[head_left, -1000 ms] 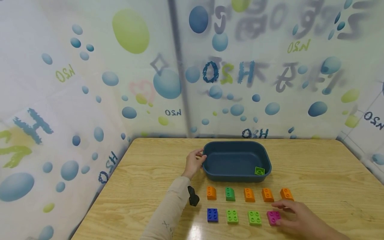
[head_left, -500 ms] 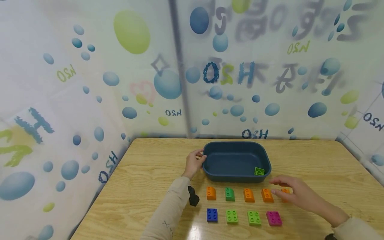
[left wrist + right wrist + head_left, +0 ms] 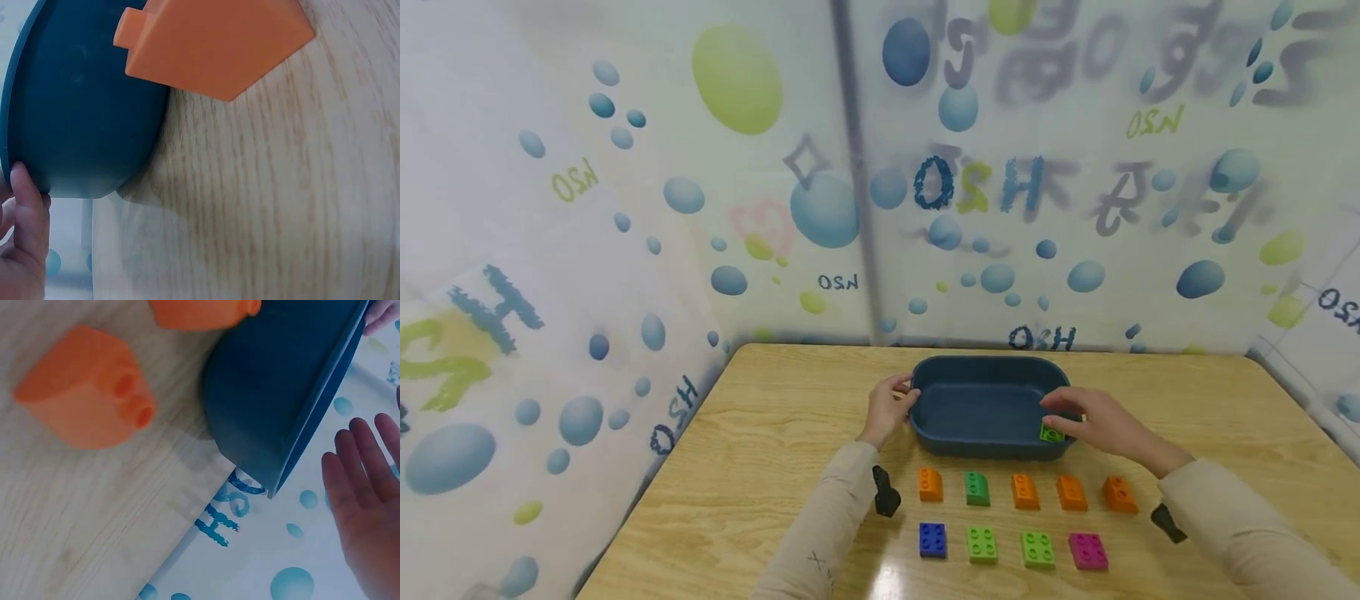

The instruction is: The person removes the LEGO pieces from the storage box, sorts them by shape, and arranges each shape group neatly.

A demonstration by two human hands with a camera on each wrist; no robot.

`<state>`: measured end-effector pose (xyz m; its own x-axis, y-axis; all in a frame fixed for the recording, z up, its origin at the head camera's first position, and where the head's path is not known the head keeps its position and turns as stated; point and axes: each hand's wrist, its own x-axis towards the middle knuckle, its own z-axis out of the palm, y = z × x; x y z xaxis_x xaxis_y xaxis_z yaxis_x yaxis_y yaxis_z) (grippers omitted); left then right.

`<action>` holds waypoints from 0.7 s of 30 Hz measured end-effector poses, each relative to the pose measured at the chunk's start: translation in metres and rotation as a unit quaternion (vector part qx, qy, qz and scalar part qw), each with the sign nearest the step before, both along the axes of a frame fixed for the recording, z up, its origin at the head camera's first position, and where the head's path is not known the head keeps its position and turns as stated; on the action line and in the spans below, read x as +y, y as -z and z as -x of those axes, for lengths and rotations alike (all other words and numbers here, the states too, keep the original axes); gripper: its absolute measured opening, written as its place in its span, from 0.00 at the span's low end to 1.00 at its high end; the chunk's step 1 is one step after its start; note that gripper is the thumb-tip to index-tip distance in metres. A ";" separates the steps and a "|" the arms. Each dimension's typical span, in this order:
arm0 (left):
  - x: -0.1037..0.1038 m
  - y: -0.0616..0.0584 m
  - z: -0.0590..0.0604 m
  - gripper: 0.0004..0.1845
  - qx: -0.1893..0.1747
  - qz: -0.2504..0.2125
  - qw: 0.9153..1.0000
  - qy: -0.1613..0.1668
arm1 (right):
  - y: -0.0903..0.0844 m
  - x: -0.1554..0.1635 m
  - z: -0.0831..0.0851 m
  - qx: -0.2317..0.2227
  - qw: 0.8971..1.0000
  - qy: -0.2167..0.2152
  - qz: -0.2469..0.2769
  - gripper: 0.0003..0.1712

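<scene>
A dark blue tub [image 3: 985, 448] stands on the table; inside its right end lies a light green brick [image 3: 1049, 433]. My left hand [image 3: 886, 412] holds the tub's left end, with the thumb at the rim, and its fingers [image 3: 30, 215] show against the tub in the left wrist view. Over the tub's right end is my right hand [image 3: 1093, 419], just above the green brick and partly covering it. In the right wrist view its fingers [image 3: 359, 465] are extended and spread, holding nothing visible.
In front of the tub, a row holds several orange sloped bricks [image 3: 1025, 492] and a dark green one [image 3: 977, 489]. A nearer row has a blue brick [image 3: 932, 540], two light green bricks [image 3: 981, 544] and a magenta brick [image 3: 1088, 551]. A patterned curtain [image 3: 880, 317] hangs behind the table.
My right hand has moved from beside the magenta brick, over the orange bricks, up to the tub's right end. My left hand has stayed at the tub.
</scene>
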<state>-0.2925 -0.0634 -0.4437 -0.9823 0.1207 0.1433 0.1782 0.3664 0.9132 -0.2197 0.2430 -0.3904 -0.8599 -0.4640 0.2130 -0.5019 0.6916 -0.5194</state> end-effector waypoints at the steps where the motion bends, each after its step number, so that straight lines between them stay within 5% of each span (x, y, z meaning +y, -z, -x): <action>1: 0.000 0.000 0.000 0.19 -0.001 0.000 1.000 0.000 | 0.001 -0.001 0.005 -0.005 1.000 -0.001 -0.002 0.17; 8: 0.000 0.001 0.000 0.19 -0.002 0.004 1.000 -0.002 | 0.013 -0.007 0.028 -0.051 0.998 -0.015 -0.023 0.18; 21: 0.000 0.001 0.001 0.19 -0.001 -0.003 1.000 -0.001 | 0.018 -0.014 0.043 -0.101 0.993 -0.027 -0.058 0.21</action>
<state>-0.2939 -0.0629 -0.4451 -0.9830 0.1173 0.1413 0.1748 0.3623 0.9155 -0.2631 0.2288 -0.4088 -0.8533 -0.5211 -0.0187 -0.4327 0.7276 -0.5323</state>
